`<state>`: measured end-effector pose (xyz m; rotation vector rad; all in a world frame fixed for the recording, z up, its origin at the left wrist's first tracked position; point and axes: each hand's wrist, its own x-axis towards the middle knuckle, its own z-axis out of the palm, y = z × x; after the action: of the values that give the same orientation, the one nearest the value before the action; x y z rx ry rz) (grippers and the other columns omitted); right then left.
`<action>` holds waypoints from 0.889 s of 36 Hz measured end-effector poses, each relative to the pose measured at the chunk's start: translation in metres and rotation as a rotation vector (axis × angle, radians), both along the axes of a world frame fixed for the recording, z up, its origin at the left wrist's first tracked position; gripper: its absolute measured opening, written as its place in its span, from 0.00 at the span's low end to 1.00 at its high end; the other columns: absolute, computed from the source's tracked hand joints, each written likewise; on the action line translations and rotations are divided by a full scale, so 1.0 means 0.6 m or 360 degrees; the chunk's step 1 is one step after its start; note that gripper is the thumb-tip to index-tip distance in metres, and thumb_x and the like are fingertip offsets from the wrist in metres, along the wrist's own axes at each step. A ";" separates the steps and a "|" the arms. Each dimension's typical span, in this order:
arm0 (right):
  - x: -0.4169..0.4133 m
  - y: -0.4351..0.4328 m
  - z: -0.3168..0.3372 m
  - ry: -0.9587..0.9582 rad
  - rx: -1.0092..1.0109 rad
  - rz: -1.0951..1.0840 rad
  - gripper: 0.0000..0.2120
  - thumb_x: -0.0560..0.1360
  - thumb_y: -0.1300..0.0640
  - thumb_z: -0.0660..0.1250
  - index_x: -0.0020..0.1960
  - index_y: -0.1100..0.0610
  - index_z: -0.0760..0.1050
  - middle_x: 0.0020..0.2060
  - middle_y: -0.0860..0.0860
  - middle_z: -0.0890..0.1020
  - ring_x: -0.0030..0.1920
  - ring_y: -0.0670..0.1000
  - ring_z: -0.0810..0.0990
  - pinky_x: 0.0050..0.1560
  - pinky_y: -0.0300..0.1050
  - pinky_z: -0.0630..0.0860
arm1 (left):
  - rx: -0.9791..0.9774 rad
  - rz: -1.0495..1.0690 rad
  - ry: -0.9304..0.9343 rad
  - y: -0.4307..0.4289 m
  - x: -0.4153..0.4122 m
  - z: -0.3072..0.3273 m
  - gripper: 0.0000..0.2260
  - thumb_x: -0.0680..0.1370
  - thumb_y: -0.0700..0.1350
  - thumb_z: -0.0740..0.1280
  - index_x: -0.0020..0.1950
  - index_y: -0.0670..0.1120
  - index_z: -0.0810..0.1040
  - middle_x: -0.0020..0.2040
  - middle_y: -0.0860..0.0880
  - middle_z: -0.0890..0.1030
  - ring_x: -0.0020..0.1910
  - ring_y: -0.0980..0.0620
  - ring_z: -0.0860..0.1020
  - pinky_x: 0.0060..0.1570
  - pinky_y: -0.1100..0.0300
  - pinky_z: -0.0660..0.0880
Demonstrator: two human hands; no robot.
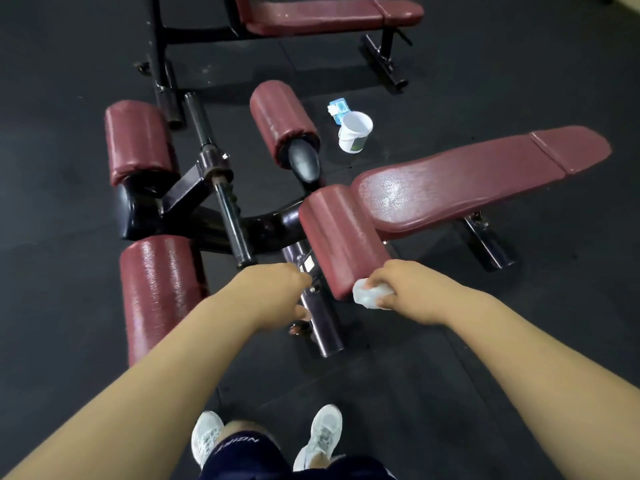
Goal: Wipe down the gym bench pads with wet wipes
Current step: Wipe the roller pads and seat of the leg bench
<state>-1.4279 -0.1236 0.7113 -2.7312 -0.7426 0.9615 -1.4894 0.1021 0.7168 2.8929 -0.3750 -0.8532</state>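
Standing on the black rubber floor (450, 393), white shoes (322, 431) showing at the bottom edge. Both arms are reaching forward. My right hand (405, 292) is holding a crumpled wet wipe (369, 296), grip curled tight around it, and is pressing it against the near end of a maroon roller pad (341, 237). My left hand (277, 296) is curling its fingers at the dark frame post (323, 327) just beside that roller; I cannot tell whether this grip is actually holding the post. A second roller (156, 289) is lying to the left. Beyond, the long bench pad (467, 181) is running off rightward, showing a shiny patch. A white bucket (355, 131) is sitting on the floor, a blue wipes pack (337, 109) just behind it. Another bench (329, 15) is standing farthest off.
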 end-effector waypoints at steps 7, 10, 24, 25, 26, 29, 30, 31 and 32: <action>0.047 -0.026 -0.024 -0.0148 0.0303 -0.0110 0.15 0.75 0.62 0.63 0.60 0.50 0.76 0.51 0.47 0.72 0.52 0.48 0.74 0.56 0.45 0.72 | 0.0021 0.0113 0.0087 -0.031 0.038 -0.019 0.20 0.77 0.57 0.64 0.64 0.48 0.71 0.62 0.50 0.74 0.59 0.48 0.74 0.53 0.50 0.75; 0.065 -0.020 -0.043 -0.0199 0.0462 -0.0098 0.14 0.74 0.65 0.65 0.57 0.54 0.78 0.49 0.48 0.73 0.51 0.49 0.74 0.55 0.45 0.71 | -0.0013 0.0186 0.0076 -0.024 0.066 -0.028 0.20 0.77 0.57 0.64 0.65 0.49 0.71 0.61 0.51 0.74 0.59 0.49 0.74 0.53 0.51 0.75; 0.186 0.082 -0.093 -0.0655 0.0774 -0.0014 0.12 0.70 0.62 0.61 0.48 0.61 0.82 0.42 0.57 0.78 0.39 0.60 0.77 0.38 0.53 0.78 | -0.0502 0.0588 -0.0004 0.022 0.197 -0.081 0.40 0.73 0.59 0.68 0.77 0.46 0.53 0.76 0.50 0.56 0.69 0.47 0.67 0.63 0.54 0.68; 0.200 0.093 -0.093 -0.0669 0.0784 -0.0027 0.12 0.71 0.62 0.61 0.47 0.62 0.82 0.42 0.57 0.78 0.39 0.60 0.77 0.37 0.53 0.77 | -0.0514 0.0595 0.0009 0.024 0.199 -0.084 0.39 0.73 0.59 0.68 0.77 0.46 0.53 0.75 0.50 0.56 0.69 0.48 0.67 0.63 0.54 0.68; 0.213 0.103 -0.093 -0.0692 0.0793 -0.0041 0.11 0.70 0.63 0.61 0.47 0.62 0.82 0.42 0.58 0.78 0.39 0.60 0.76 0.37 0.53 0.77 | -0.0524 0.0600 0.0021 0.025 0.201 -0.087 0.39 0.74 0.59 0.68 0.77 0.46 0.54 0.75 0.50 0.56 0.68 0.49 0.68 0.62 0.55 0.69; 0.250 0.131 -0.091 -0.0693 0.0800 -0.0129 0.11 0.69 0.65 0.62 0.45 0.63 0.82 0.42 0.59 0.77 0.39 0.58 0.76 0.39 0.52 0.77 | -0.0554 0.0616 0.0028 0.025 0.201 -0.091 0.37 0.75 0.57 0.67 0.77 0.46 0.55 0.74 0.51 0.56 0.63 0.51 0.72 0.59 0.56 0.71; 0.261 0.137 -0.092 -0.0673 0.0794 -0.0161 0.11 0.69 0.64 0.61 0.46 0.63 0.81 0.43 0.58 0.77 0.40 0.56 0.75 0.41 0.51 0.76 | -0.0569 0.0626 0.0031 0.025 0.202 -0.092 0.37 0.75 0.57 0.67 0.77 0.46 0.55 0.74 0.51 0.56 0.62 0.51 0.73 0.59 0.57 0.71; 0.271 0.143 -0.092 -0.0649 0.0782 -0.0204 0.12 0.70 0.62 0.60 0.47 0.63 0.81 0.43 0.57 0.77 0.40 0.53 0.74 0.42 0.50 0.75 | -0.0581 0.0637 0.0037 0.024 0.201 -0.092 0.37 0.74 0.57 0.67 0.77 0.46 0.55 0.74 0.52 0.55 0.61 0.52 0.74 0.58 0.57 0.71; 0.279 0.146 -0.092 -0.0619 0.0776 -0.0233 0.13 0.71 0.61 0.59 0.49 0.63 0.80 0.42 0.54 0.76 0.40 0.49 0.73 0.43 0.49 0.75 | -0.0590 0.0648 0.0041 0.023 0.201 -0.093 0.37 0.74 0.58 0.67 0.77 0.46 0.55 0.73 0.52 0.55 0.60 0.52 0.74 0.58 0.58 0.70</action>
<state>-1.2603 -0.0360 0.6562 -2.4991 -0.7050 0.1763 -1.3688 0.1160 0.6613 2.4830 0.0584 -0.6671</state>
